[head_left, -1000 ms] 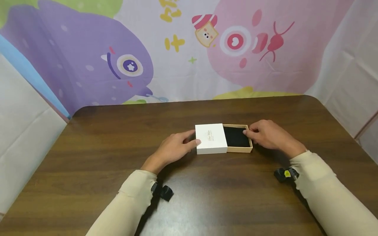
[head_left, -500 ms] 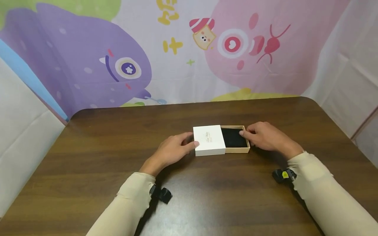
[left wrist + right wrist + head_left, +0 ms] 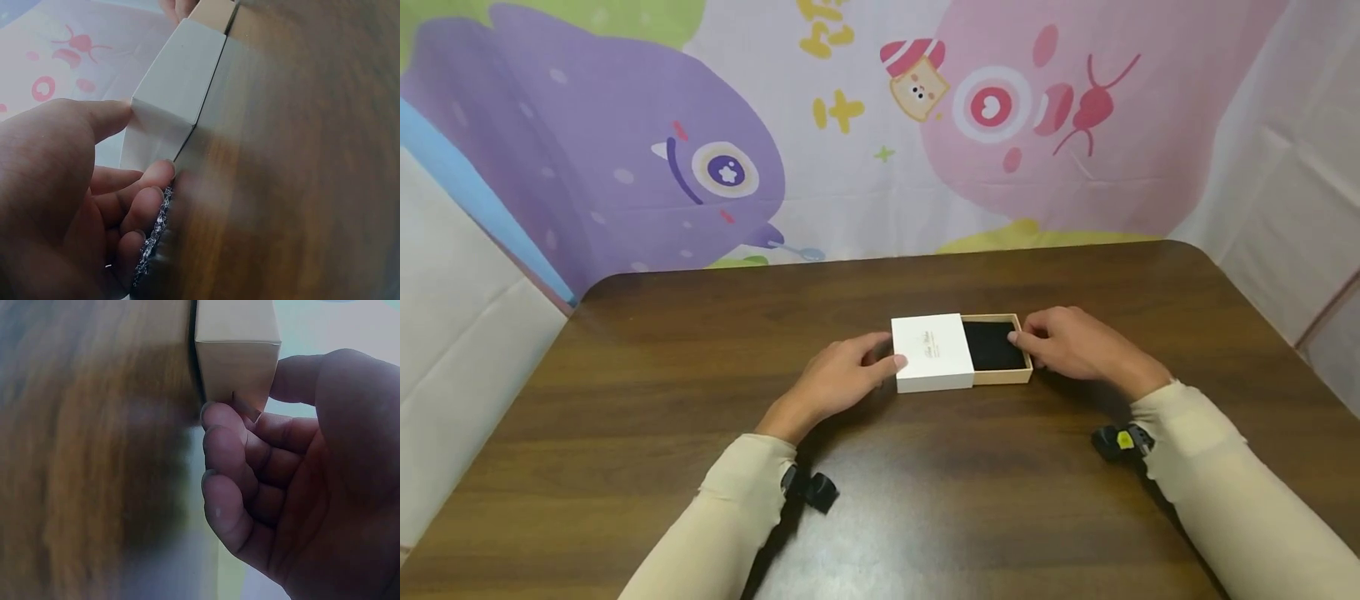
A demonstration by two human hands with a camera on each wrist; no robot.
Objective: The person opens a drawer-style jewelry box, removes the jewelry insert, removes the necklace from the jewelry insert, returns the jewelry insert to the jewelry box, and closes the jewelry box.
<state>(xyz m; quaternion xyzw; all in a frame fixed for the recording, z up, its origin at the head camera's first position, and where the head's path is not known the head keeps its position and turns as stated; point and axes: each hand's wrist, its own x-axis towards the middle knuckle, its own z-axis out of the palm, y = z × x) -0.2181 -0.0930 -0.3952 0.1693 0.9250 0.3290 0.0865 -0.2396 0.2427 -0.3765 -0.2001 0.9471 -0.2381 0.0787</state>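
Observation:
A white box sleeve [image 3: 931,353] with small gold lettering lies flat on the table. From its right end sticks out a tan drawer [image 3: 1003,377], lined with a black pad [image 3: 995,345]. At the sleeve's left end my left hand [image 3: 838,375] holds it, thumb on the top edge and curled fingers against the end face [image 3: 150,145]. My right hand [image 3: 1078,346] pinches the drawer's right end wall, thumb over the rim. In the right wrist view, a small ribbon-like tab [image 3: 245,406] sticks out of that end wall [image 3: 240,372] beside the curled fingers.
The brown wooden table [image 3: 955,508] has a rounded far edge. Behind it hangs a cloth printed with cartoon figures [image 3: 730,175], and pale cloth walls [image 3: 1300,158] stand at both sides. A small black device [image 3: 820,492] is strapped to each wrist.
The drawer has slid slightly left into the sleeve, so a little less of it sticks out. My right hand has moved left with it, while the left hand keeps its place at the sleeve.

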